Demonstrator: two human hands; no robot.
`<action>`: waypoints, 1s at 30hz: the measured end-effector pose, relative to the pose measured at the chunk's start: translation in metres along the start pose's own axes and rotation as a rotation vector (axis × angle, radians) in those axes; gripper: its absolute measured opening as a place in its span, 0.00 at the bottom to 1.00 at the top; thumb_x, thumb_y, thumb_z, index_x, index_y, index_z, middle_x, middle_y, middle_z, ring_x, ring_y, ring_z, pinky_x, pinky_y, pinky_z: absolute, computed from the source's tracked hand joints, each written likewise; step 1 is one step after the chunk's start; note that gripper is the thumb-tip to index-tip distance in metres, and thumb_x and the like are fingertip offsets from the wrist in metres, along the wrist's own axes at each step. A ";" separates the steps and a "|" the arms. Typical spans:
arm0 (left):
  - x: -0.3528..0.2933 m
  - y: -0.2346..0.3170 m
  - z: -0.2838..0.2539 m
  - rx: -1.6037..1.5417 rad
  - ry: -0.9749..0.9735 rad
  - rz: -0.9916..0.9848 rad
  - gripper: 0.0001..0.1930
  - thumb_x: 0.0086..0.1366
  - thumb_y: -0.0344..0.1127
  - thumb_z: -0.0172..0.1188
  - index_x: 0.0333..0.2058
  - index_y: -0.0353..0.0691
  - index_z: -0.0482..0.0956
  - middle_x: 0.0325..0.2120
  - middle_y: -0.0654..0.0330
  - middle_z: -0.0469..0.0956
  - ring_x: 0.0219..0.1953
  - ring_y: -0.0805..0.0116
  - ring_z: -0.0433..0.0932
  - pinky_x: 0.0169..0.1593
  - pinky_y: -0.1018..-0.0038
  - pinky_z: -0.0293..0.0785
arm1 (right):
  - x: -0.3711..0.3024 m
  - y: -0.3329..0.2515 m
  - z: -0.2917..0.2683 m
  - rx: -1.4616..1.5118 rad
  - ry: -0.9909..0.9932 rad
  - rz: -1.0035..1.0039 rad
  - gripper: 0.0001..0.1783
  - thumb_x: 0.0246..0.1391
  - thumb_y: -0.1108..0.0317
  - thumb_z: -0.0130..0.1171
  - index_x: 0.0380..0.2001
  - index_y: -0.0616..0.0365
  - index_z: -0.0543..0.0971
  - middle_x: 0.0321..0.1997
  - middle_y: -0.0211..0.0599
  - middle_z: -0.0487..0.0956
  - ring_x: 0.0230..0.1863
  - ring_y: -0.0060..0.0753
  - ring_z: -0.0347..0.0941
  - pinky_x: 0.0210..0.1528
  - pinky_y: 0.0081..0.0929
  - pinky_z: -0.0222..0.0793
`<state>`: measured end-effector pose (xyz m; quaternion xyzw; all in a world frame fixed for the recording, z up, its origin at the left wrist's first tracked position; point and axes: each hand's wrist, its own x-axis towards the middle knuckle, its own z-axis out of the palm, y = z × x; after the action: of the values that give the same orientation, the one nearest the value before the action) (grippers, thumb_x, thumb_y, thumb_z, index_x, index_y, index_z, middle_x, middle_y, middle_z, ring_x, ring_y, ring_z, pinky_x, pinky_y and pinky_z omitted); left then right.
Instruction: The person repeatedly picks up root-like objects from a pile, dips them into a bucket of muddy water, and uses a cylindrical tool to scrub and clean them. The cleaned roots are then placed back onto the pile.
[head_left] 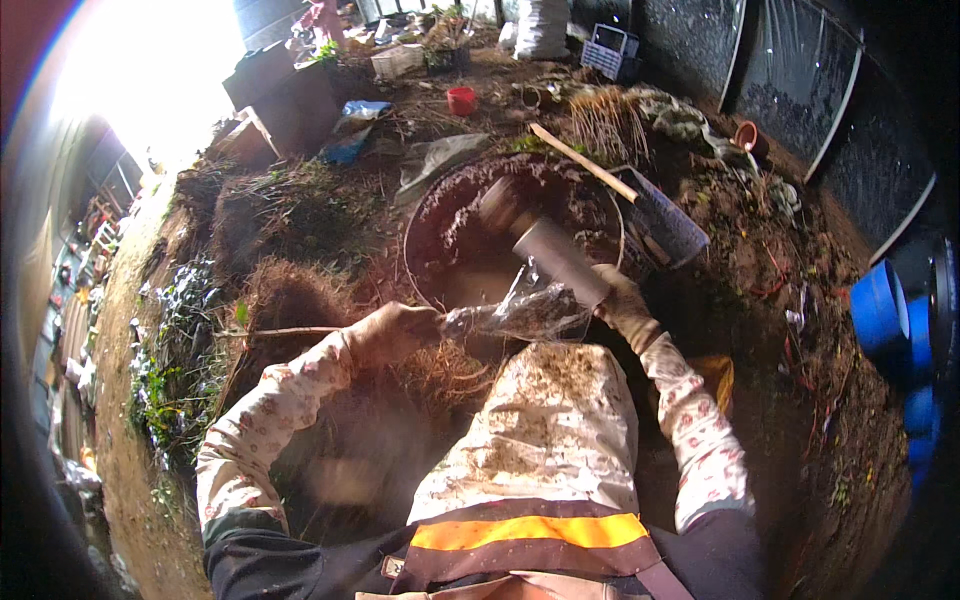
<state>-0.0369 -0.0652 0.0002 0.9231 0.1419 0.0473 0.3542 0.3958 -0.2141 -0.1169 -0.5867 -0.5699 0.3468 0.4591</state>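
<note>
My left hand (398, 333) is closed on one end of a clear plastic bag (535, 312), which stretches across in front of my soiled apron (545, 425). My right hand (627, 305) grips the near end of a grey cylinder (562, 260), like a short length of pipe, at the bag's right side. Whether these fingers also pinch the bag is hidden. Beyond the hands, a wide round tub (408, 245) holds dark soil. Over that soil, near the cylinder's far end, is a brownish shape (507, 205) too blurred to name.
A shovel (665, 220) with a wooden handle lies at the tub's far right. Root clumps (295, 300) are heaped on the left. A red pot (461, 100) stands farther back. Blue containers (880, 305) are at the right, and a grey crate (608, 52) is at the back.
</note>
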 end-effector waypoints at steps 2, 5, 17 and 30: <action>0.003 0.032 -0.015 0.142 -0.028 -0.114 0.08 0.66 0.36 0.60 0.43 0.44 0.78 0.29 0.55 0.81 0.35 0.64 0.84 0.39 0.64 0.77 | -0.029 -0.066 0.020 -0.716 -0.132 -0.002 0.21 0.70 0.67 0.42 0.62 0.61 0.67 0.24 0.34 0.78 0.20 0.28 0.72 0.22 0.30 0.71; -0.012 0.022 -0.007 0.404 -0.035 -0.095 0.10 0.68 0.42 0.59 0.40 0.44 0.80 0.28 0.55 0.82 0.32 0.53 0.83 0.37 0.60 0.78 | -0.071 -0.097 0.019 -1.112 -0.325 -0.573 0.35 0.63 0.72 0.41 0.74 0.60 0.51 0.18 0.38 0.76 0.16 0.33 0.74 0.14 0.37 0.68; -0.006 0.009 -0.004 -0.911 0.478 -0.515 0.09 0.69 0.34 0.60 0.42 0.34 0.79 0.38 0.62 0.83 0.37 0.70 0.81 0.40 0.74 0.77 | -0.051 -0.233 -0.009 -0.663 -0.340 -0.637 0.08 0.63 0.72 0.53 0.45 0.59 0.71 0.26 0.46 0.80 0.29 0.47 0.82 0.31 0.38 0.81; 0.003 0.095 0.004 0.160 0.146 -0.105 0.09 0.66 0.39 0.61 0.35 0.40 0.76 0.25 0.51 0.77 0.30 0.47 0.79 0.34 0.60 0.73 | -0.008 -0.092 0.022 -0.478 -0.477 -0.029 0.18 0.66 0.58 0.50 0.53 0.53 0.78 0.34 0.41 0.84 0.32 0.35 0.81 0.33 0.30 0.79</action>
<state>-0.0118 -0.1346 0.0604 0.9339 0.2185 0.0842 0.2702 0.3425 -0.2258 -0.0391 -0.5719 -0.7348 0.3242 0.1671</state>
